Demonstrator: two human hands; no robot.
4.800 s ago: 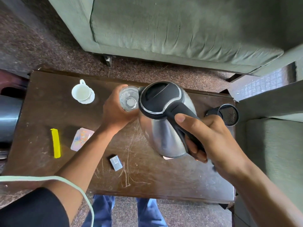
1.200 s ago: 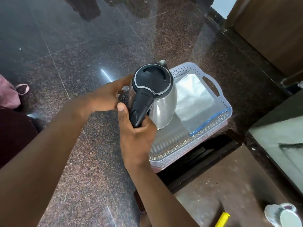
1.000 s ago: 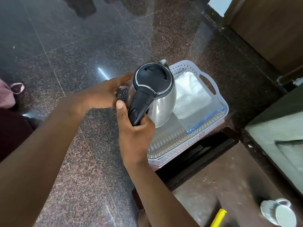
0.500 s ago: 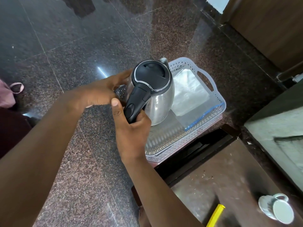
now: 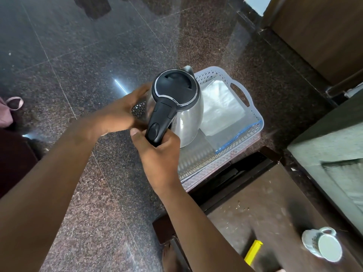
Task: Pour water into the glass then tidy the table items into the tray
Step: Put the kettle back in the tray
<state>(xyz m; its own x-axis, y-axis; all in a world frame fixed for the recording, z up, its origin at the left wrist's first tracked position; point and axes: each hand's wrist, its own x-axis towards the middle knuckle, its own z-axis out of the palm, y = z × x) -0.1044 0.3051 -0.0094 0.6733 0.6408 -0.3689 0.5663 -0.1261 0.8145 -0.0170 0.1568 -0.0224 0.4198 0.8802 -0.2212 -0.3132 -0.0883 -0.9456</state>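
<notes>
The kettle (image 5: 177,107) sits at the tray's (image 5: 240,95) left end. It looks heavy and its shiny side looks slippery, so hold the black handle. Your right hand (image 5: 158,154) is wrapped tight around that handle. Your left hand (image 5: 117,114) presses flat on the kettle's side. On the table (image 5: 265,209), a cup (image 5: 322,246) waits.

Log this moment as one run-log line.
step: kettle into tray | right hand: grip on handle | left hand: steadying kettle side | on table: cup, yellow stick
</notes>
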